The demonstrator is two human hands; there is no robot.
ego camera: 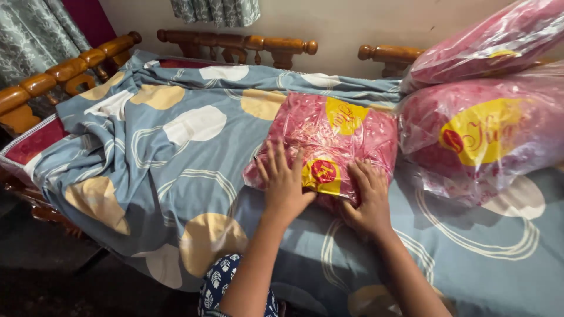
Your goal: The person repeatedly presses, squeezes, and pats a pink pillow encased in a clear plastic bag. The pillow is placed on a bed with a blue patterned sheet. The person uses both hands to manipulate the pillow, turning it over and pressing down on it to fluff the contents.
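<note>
A pink cushion in a clear plastic bag with yellow and red labels (329, 141) lies on the blue-grey patterned bedsheet (176, 176). My left hand (284, 185) rests flat on the bag's near left edge, fingers spread. My right hand (368, 196) presses on the near right edge of the same bag, fingers curled on the plastic. Both hands touch the plastic beside the yellow label.
Two more bagged pink cushions (482, 129) (487, 44) are stacked at the right. A wooden bed frame (235, 44) runs along the back and left. The sheet is rumpled at the left. Curtains (35, 35) hang at the far left; dark floor lies below.
</note>
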